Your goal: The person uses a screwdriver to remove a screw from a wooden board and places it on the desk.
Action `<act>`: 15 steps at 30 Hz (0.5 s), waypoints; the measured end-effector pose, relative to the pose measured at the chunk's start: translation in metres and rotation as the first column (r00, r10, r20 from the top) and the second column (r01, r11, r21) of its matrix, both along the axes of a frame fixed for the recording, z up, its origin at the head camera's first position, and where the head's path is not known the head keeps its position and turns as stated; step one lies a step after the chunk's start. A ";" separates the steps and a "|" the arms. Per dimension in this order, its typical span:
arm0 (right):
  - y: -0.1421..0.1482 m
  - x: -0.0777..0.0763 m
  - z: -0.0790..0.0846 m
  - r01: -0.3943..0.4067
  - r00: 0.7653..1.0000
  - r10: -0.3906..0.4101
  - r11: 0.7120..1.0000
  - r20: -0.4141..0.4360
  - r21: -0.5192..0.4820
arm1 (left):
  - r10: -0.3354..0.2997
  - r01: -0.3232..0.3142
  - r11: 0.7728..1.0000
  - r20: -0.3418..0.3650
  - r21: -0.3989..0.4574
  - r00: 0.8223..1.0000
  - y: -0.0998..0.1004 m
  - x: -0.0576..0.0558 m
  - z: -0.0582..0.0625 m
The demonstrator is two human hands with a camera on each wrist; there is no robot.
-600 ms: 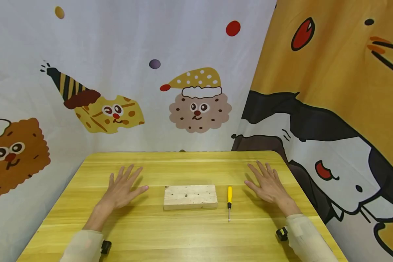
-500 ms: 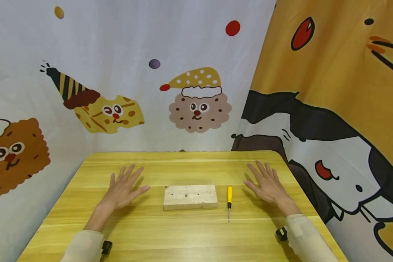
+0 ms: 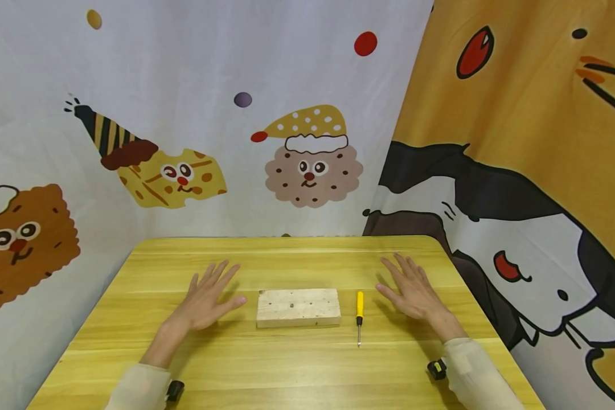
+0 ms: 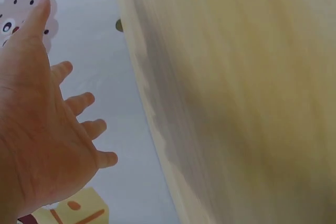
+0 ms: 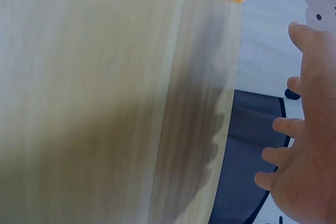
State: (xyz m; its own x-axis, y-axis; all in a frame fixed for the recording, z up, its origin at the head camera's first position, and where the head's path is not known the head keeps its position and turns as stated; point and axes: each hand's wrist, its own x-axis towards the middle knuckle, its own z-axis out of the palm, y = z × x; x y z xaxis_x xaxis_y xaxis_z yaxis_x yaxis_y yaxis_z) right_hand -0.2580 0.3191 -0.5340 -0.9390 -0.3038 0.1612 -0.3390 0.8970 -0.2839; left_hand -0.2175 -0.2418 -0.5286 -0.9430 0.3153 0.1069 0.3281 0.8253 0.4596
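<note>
Both my left hand (image 3: pixel 202 307) and my right hand (image 3: pixel 414 295) are raised above the wooden table (image 3: pixel 287 373), fingers spread, grasping nothing. Between them lies a pale wooden block (image 3: pixel 298 308) with dark spots on top, just right of my left thumb. The yellow-handled screwdriver (image 3: pixel 360 305) lies right of the block, near my right hand, handle to the far side, tip to the near. A printed cloth (image 3: pixel 195 74) hangs beyond the far edge.
</note>
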 end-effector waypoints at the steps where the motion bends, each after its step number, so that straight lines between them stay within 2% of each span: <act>1: -0.001 0.000 0.000 -0.005 1.000 0.005 1.000 -0.002 -0.001 | -0.010 0.009 1.000 0.004 0.008 1.000 0.002 0.001 0.000; 8: -0.010 0.002 0.001 -0.026 1.000 0.026 1.000 -0.012 -0.013 | -0.067 0.067 0.997 0.005 0.038 0.998 0.019 0.005 0.003; 15: -0.016 0.004 0.000 -0.048 0.999 0.048 0.999 -0.018 -0.011 | -0.111 0.112 0.993 -0.007 0.032 0.994 0.033 0.008 0.002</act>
